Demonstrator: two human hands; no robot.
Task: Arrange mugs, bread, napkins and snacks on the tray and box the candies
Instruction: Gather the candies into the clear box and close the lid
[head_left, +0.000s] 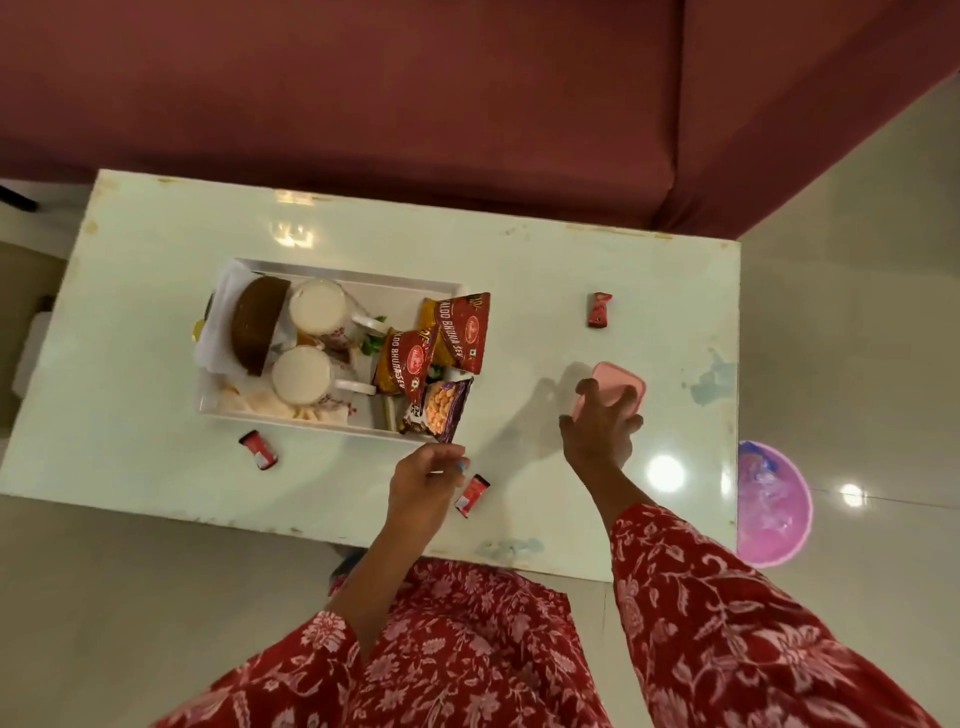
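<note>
The white tray (358, 274) sits on the pale surface (519, 270), left of centre. Two red snack packets (460, 332) lean against its right end; each carries the legible print "ALOO BHUJIA SEV" and a round red brand emblem whose lettering is too small to read. A dark packet (439, 410) picturing round orange snacks lies at the tray's near right corner, overhanging the rim. Inside the tray, two white mugs (317, 309) with red patterning stand one behind the other, handles pointing right. A brown bread loaf (257, 322) rests on white napkins (221, 312) at the left end.

Three red candies lie loose on the surface: one candy (599, 310) far right of the tray, one (260, 450) just in front of the tray, and one (471, 495) near the front edge. Their wrapper print cannot be read.

The left hand (423, 480) hovers just beside the front candy, fingers loosely curled; it touches nothing that can be confirmed.

The right hand (600, 426) rests on the near end of the pink box (621, 389), fingers spread and bent over the lid, gripping it. The box lies flat on the surface, right of the tray and apart from it.

A pink basin (774, 504) stands on the floor beyond the right edge of the surface.
</note>
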